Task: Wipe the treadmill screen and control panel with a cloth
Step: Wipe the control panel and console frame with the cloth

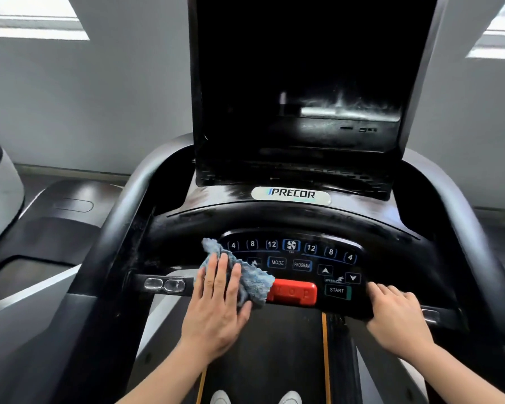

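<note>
Glossy black plastic forms the curved control panel [292, 258] at centre frame, below the dark unlit screen [298, 83]; grey walls stand behind. The left hand [216, 304], fingers flat, presses a crumpled blue microfibre cloth [251, 279] onto the panel's left side, hiding some buttons. The right hand [397, 313] curls over the panel's lower right edge.

The screen [298, 83] stands behind the control panel [292, 258]. On the panel's left part lies the cloth [254, 278], left of the stop button [293, 293].
</note>
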{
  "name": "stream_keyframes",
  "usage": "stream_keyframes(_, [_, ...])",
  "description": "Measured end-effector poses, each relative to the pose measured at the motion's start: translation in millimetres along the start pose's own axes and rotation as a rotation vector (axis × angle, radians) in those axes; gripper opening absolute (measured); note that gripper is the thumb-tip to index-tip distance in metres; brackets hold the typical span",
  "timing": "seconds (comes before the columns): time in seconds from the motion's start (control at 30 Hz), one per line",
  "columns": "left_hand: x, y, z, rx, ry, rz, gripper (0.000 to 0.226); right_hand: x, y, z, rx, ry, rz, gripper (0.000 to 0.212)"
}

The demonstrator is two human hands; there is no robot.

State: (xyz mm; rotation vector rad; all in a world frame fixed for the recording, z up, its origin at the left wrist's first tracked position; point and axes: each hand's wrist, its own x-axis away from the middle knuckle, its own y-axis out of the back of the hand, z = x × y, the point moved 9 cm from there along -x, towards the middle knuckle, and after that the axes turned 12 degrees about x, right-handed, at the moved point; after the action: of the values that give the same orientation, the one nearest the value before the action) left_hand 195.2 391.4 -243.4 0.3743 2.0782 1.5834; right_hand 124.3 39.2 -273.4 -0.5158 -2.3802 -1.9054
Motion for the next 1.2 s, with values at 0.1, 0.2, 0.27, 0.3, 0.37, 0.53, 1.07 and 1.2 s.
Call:
stream_keyframes(0.1, [-16,2,8,0.091,0.068,-0.021,0.081,1,4,1,0.015,0.01,-0.069,0.049])
stream_keyframes(0.2, [-55,13,23,0.198,0.16,-0.035,0.083,0,5,1,0.014,0.017,-0.092,0.05])
stream_keyframes(0.27, [-77,20,28,0.263,0.183,-0.037,0.082,0,3,-1,0.011,0.016,-0.09,0.048])
stream_keyframes(0.3, [-82,22,28,0.296,0.191,-0.048,0.081,-1,2,-2,0.009,0.016,-0.086,0.048])
stream_keyframes(0.37, [-82,23,30,0.379,0.231,-0.09,0.081,-1,1,-1,0.01,0.012,-0.072,0.049])
stream_keyframes(0.53, [-33,3,28,0.46,0.307,-0.111,0.092,2,-1,0,0.007,0.003,-0.041,0.05])
stream_keyframes(1.07, [-60,31,52,0.682,0.622,-0.333,0.049,15,40,-13,-0.462,-0.085,0.163,0.065])
stream_keyframes(1.2, [-72,35,19,0.702,0.435,-0.178,0.059,31,144,-8,-0.672,-0.265,-0.408,0.036])
